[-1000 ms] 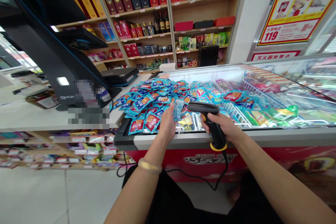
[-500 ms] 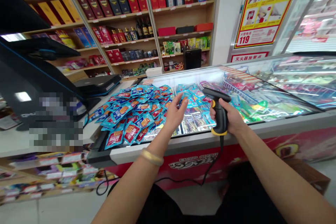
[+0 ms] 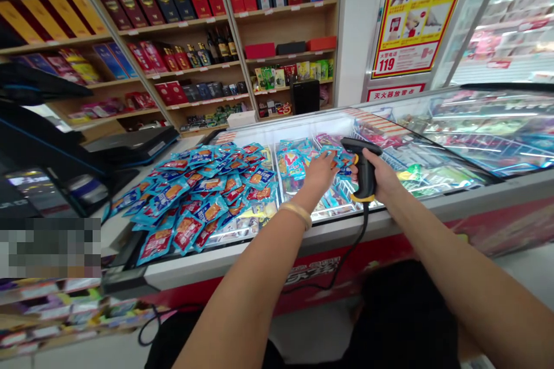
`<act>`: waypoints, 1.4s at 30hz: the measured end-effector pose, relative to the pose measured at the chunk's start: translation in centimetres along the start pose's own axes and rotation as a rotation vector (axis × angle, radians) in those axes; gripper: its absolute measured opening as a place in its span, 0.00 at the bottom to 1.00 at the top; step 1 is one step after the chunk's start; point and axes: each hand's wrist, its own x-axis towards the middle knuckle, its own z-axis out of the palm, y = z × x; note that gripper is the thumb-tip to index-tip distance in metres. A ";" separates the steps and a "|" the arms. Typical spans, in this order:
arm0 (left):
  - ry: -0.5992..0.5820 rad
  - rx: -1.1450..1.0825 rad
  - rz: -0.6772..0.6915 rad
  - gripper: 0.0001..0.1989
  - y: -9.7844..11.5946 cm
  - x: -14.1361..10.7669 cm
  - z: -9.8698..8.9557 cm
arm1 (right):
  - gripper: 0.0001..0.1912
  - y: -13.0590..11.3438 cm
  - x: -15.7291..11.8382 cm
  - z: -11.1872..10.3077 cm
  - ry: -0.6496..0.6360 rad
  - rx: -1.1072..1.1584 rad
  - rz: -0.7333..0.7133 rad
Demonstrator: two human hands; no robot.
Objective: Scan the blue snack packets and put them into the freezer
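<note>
My right hand (image 3: pixel 383 176) is wrapped round the grip of a black and yellow barcode scanner (image 3: pixel 366 176), held upright over the front of a glass-topped chest freezer (image 3: pixel 311 132). Its cable hangs down in front of the freezer. My left hand (image 3: pixel 321 174), with a gold bangle at the wrist, pinches a small blue snack packet (image 3: pixel 345 164) close to the scanner's left side. The fingers partly cover this packet. Left of my hands, a large heap of blue and red snack packets (image 3: pixel 212 184) lies on the freezer top.
A black counter machine (image 3: pixel 38 132) and a flat black device (image 3: pixel 132 147) stand at the left. Shelves of boxes and bottles (image 3: pixel 173 26) line the back wall. Frozen goods show through the glass. The scanner cable (image 3: pixel 346 259) loops low near my legs.
My left hand has moved right, bringing the snack packet beside the scanner. The scanner stays in my right hand. The view has shifted, so the heap and shelves appear further left.
</note>
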 end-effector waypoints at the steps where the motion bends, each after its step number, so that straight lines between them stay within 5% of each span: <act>1: -0.001 0.007 -0.026 0.25 0.1 0.1 -0.1 | 0.16 0.0 0.2 0.0 -0.005 0.005 0.003; 7: 0.136 0.026 0.002 0.30 -1.3 -2.9 -2.1 | 0.16 0.1 -0.8 0.7 -0.056 0.018 -0.012; 12: 0.389 -0.011 0.085 0.27 -7.0 -9.2 -5.9 | 0.18 1.4 -2.9 3.4 -0.158 0.028 0.038; 17: 0.637 0.080 -0.057 0.23 -12.5 -17.4 -10.1 | 0.21 4.5 -4.7 7.5 -0.282 0.053 0.101; 23: 0.431 0.357 -0.482 0.33 -15.2 -24.4 -11.4 | 0.22 7.6 -5.5 11.1 -0.402 -0.001 0.121; 27: 0.286 0.365 -0.494 0.30 -15.6 -25.4 -11.0 | 0.21 8.5 -5.6 11.6 -0.430 -0.039 0.111; 31: 0.329 0.274 -0.455 0.27 -16.3 -25.1 -10.8 | 0.23 8.7 -5.6 11.2 -0.407 -0.075 0.122; 39: 0.738 0.005 -0.354 0.21 -15.5 -24.2 -11.4 | 0.23 8.6 -5.8 10.9 -0.411 -0.089 0.100; 42: 0.910 -0.345 -0.389 0.18 -13.8 -22.2 -11.3 | 0.23 8.7 -5.8 10.9 -0.416 -0.089 0.093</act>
